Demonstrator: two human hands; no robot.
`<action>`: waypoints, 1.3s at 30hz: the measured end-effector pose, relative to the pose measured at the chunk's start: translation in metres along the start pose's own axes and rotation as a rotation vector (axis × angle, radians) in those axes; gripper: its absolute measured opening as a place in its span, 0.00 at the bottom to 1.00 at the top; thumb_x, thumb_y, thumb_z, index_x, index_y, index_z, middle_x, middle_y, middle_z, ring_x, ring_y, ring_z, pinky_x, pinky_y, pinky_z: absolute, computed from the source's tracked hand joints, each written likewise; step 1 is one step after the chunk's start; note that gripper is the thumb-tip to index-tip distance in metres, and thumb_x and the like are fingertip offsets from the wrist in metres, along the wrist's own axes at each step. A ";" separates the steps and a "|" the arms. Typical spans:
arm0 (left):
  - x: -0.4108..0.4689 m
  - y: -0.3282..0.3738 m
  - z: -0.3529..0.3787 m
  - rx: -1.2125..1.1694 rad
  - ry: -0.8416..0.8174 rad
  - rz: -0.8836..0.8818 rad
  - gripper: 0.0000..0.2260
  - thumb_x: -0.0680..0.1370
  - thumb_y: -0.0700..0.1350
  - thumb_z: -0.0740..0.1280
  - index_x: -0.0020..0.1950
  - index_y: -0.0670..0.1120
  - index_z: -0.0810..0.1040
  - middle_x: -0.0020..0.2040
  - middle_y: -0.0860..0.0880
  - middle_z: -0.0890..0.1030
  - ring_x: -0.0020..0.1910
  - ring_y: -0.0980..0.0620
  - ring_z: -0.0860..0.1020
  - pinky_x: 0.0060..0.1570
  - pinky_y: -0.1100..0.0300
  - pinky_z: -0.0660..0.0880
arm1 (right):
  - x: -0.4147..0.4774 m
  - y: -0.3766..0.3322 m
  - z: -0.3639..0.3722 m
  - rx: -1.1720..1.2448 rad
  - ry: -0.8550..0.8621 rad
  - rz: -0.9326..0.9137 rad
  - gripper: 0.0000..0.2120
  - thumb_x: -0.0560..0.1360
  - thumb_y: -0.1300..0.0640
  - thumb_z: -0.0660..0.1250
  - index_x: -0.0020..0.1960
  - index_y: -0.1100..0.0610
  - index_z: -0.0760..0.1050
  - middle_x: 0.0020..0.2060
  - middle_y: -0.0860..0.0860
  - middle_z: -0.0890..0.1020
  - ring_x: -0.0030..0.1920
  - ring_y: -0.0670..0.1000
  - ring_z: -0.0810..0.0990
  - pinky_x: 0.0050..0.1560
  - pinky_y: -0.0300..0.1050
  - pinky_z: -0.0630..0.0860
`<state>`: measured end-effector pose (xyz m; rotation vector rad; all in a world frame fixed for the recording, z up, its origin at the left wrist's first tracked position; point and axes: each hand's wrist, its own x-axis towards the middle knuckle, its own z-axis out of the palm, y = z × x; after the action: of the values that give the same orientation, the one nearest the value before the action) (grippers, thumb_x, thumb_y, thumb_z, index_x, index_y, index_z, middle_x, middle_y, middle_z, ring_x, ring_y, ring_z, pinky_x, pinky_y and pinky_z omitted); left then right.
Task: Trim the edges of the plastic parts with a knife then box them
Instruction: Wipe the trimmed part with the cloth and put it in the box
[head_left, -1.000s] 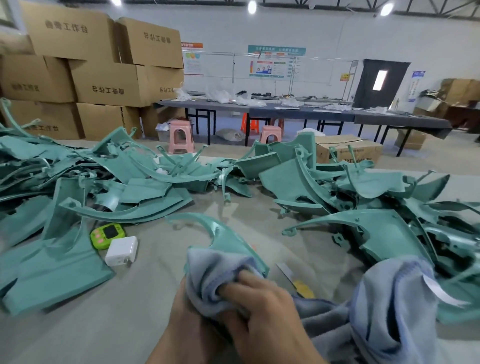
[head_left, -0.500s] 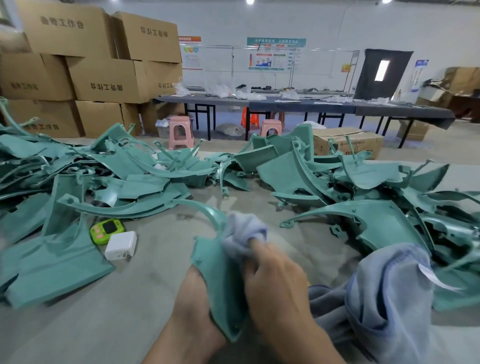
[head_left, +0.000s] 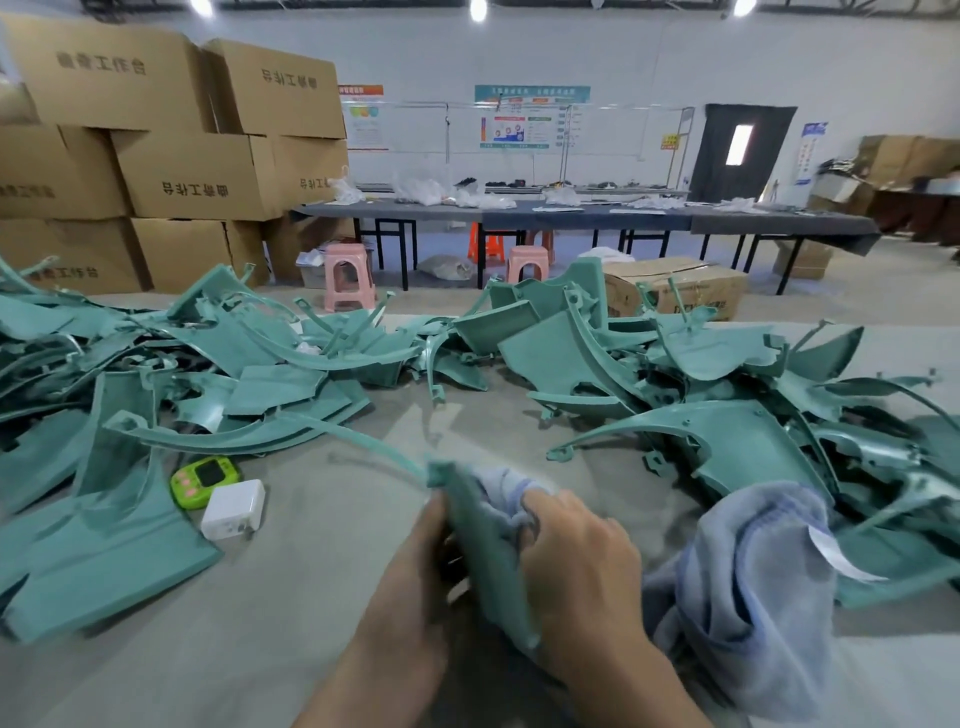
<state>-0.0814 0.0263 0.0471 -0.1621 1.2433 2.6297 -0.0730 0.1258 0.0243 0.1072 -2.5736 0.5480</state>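
Teal plastic part (head_left: 491, 566) stands on edge over the grey surface (head_left: 322, 561) at the front, with the left hand (head_left: 415, 577) grip curled round its left side. Right hand (head_left: 576, 566) grip pinches a blue cloth (head_left: 743, 582) against the part's top. Loose parts (head_left: 571, 364) are piled behind, and a green timer (head_left: 205, 480) sits just beside a white charger (head_left: 234, 509).

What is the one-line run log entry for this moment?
left hand: holds green plastic part | right hand: grips grey-blue cloth against it | knife: not in view | boxing: not yet done
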 end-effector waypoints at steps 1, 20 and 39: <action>-0.011 -0.011 -0.030 -0.061 0.114 -0.028 0.19 0.65 0.55 0.75 0.48 0.42 0.88 0.47 0.41 0.87 0.41 0.45 0.87 0.36 0.56 0.82 | -0.009 0.000 0.000 0.026 0.003 -0.046 0.12 0.60 0.47 0.71 0.41 0.48 0.72 0.34 0.46 0.77 0.35 0.52 0.78 0.36 0.48 0.66; -0.041 -0.001 -0.023 0.670 0.035 0.363 0.05 0.77 0.49 0.73 0.43 0.51 0.86 0.40 0.47 0.87 0.38 0.48 0.86 0.34 0.56 0.81 | -0.048 0.004 -0.075 1.153 -0.237 0.537 0.13 0.77 0.61 0.69 0.59 0.51 0.83 0.50 0.54 0.88 0.51 0.56 0.87 0.54 0.55 0.83; -0.213 -0.248 0.146 1.093 -0.911 -0.165 0.05 0.73 0.48 0.72 0.46 0.54 0.87 0.39 0.49 0.87 0.40 0.51 0.85 0.43 0.50 0.81 | -0.395 0.139 -0.231 1.459 0.552 1.225 0.14 0.71 0.68 0.70 0.55 0.65 0.84 0.57 0.66 0.83 0.53 0.63 0.86 0.51 0.53 0.83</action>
<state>0.1863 0.2580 -0.0038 0.9235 1.8505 1.2343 0.3522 0.3350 -0.0369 -0.9898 -0.9780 2.2892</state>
